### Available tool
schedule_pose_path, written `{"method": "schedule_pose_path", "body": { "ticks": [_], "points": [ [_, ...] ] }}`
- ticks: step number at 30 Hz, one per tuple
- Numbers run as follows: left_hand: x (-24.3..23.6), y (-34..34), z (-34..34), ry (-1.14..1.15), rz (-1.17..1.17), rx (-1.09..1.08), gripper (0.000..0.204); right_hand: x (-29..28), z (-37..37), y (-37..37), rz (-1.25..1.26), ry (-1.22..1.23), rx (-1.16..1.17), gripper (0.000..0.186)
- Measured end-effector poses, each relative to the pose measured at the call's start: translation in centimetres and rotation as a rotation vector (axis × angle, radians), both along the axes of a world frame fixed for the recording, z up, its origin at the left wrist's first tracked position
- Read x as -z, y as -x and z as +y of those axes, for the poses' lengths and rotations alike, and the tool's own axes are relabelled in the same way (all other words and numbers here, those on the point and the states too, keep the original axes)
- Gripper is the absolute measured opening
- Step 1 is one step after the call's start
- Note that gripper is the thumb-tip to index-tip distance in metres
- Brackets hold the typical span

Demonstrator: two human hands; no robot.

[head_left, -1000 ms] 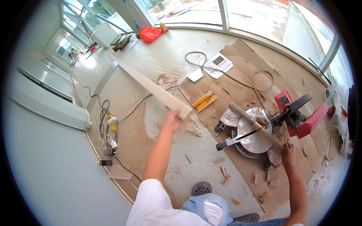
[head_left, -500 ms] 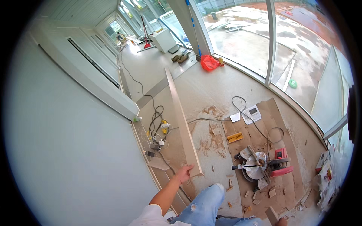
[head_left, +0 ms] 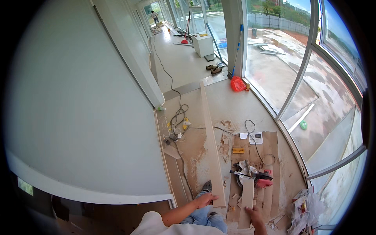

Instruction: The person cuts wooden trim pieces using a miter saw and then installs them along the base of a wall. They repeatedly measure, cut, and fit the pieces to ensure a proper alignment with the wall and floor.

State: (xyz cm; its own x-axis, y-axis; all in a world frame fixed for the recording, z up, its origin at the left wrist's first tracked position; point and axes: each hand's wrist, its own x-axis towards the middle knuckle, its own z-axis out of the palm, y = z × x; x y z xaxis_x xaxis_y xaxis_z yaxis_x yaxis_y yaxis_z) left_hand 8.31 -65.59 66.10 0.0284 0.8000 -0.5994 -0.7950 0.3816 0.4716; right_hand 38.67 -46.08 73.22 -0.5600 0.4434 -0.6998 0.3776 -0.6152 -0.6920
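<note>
My left hand [head_left: 205,199] grips the near end of a long pale board [head_left: 211,152], which stretches up the corridor over the floor. My right hand [head_left: 253,214] holds a shorter pale board piece [head_left: 246,196] just to the right of it. Beyond the short piece, a red miter saw [head_left: 264,178] with a round metal base sits on cardboard [head_left: 270,149] among scraps of wood. A yellow tool or box [head_left: 238,150] and white papers [head_left: 256,138] lie above the saw.
Tangled cables and plugs [head_left: 178,121] run along the left wall [head_left: 66,98]. Glazing [head_left: 290,62] lines the right. Farther on are a red bag [head_left: 237,83], shoes [head_left: 216,70] and a white box [head_left: 203,45]. Plastic sheeting [head_left: 303,211] lies lower right. A person [head_left: 155,16] stands far down the corridor.
My view has risen and swung toward the corridor. The short piece, at the saw a second ago, is lifted away in my right hand. The long board now points more straight ahead.
</note>
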Motion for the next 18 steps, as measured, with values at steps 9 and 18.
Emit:
{"method": "schedule_pose_path", "body": {
  "ticks": [9, 18],
  "points": [
    [-15.9, -11.1, -9.2, -0.017, 0.063, -0.029, 0.041, -2.9, -2.0, 14.1, 0.036, -0.046, -0.140, 0.045],
    [-20.1, -15.0, -20.4, -0.047, 0.113, -0.249, 0.025, -0.2, -10.7, 24.1, 0.062, 0.203, -0.228, 0.043]
  ]
}}
